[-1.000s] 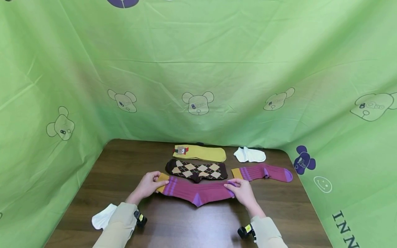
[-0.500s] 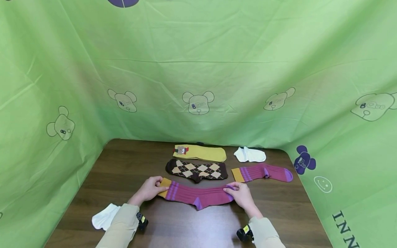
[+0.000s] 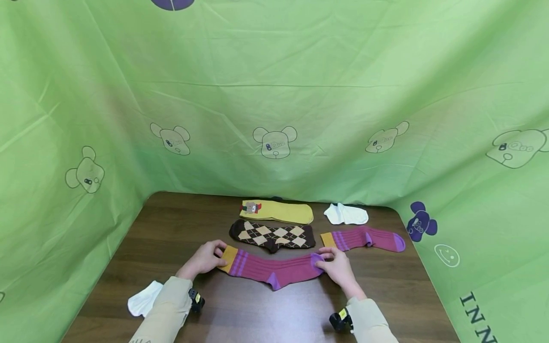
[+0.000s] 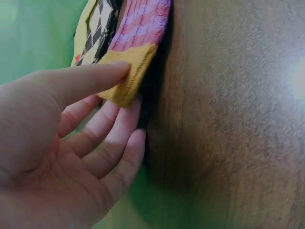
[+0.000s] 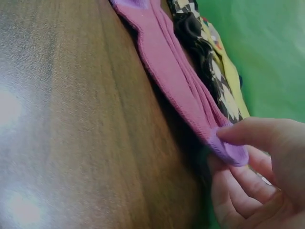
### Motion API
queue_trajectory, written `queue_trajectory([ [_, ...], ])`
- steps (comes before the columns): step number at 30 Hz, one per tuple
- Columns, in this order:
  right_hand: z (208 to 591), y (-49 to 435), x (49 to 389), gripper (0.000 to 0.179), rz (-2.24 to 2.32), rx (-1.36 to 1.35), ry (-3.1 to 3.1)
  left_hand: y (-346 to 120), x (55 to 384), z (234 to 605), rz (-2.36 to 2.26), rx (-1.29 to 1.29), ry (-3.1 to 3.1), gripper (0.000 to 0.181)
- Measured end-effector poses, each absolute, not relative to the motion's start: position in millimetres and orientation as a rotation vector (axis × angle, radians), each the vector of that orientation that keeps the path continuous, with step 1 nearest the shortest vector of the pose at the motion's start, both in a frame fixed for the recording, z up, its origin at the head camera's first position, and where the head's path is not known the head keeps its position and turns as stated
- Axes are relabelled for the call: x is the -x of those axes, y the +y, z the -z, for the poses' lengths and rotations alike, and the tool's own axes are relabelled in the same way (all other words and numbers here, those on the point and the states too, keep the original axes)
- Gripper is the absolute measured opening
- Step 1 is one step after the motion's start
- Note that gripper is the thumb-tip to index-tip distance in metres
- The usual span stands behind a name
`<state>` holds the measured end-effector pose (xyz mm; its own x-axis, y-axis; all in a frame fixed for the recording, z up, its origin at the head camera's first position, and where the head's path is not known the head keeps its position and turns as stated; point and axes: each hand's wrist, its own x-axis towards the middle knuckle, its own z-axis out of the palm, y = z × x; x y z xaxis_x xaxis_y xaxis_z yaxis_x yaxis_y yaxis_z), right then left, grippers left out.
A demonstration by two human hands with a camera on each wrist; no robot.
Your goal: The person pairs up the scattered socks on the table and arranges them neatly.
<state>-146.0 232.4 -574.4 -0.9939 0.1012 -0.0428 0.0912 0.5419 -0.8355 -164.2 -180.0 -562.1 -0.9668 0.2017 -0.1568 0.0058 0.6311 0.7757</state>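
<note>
A magenta sock (image 3: 279, 272) with a mustard cuff, lilac stripes, and lilac heel and toe stretches sideways between both hands, close over the table. My left hand (image 3: 205, 258) pinches its cuff; the thumb lies on top and the fingers underneath in the left wrist view. At the other end my right hand (image 3: 338, 267) pinches the lilac toe (image 5: 228, 149) between thumb and fingers. A matching magenta sock (image 3: 353, 238) lies flat behind the right hand. Directly behind the held sock is a brown argyle sock (image 3: 274, 236).
Farther back lie a yellow sock (image 3: 279, 212) with an animal motif and a white ankle sock (image 3: 346, 214). Another white sock (image 3: 143, 299) is partly under the left sleeve. Green cloth (image 3: 274, 105) hangs around the brown wooden table (image 3: 180, 219).
Both hands have brought the magenta sock slightly down and toward me, nearer the tabletop. The right fingers have shifted outward on the toe, showing more of its lilac. Other socks stay put.
</note>
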Motion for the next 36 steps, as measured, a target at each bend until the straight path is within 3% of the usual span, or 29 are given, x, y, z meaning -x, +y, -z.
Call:
queue_trajectory([
  [5, 575, 237, 147, 0.02, -1.388, 0.142, -2.783, -180, 166, 559, -1.24, -0.135, 2.617, 0.039],
  [11, 578, 239, 149, 0.021, -1.398, 0.127, -2.789, -180, 167, 557, -1.237, -0.111, 2.622, 0.039],
  [18, 572, 240, 150, 0.01, -1.322, 0.106, -2.792, -179, 168, 554, -1.233, -0.097, 2.64, 0.038],
  [25, 571, 242, 150, 0.022, -1.269, 0.051, -2.867, -178, 168, 555, -1.183, -0.112, 2.66, 0.031],
  [30, 570, 244, 149, 0.013, -1.278, 0.029, -2.849, -178, 168, 556, -1.164, -0.13, 2.664, 0.028],
  [36, 569, 245, 147, 0.015, -1.244, -0.006, -2.916, -179, 168, 557, -1.162, -0.13, 2.664, 0.028],
])
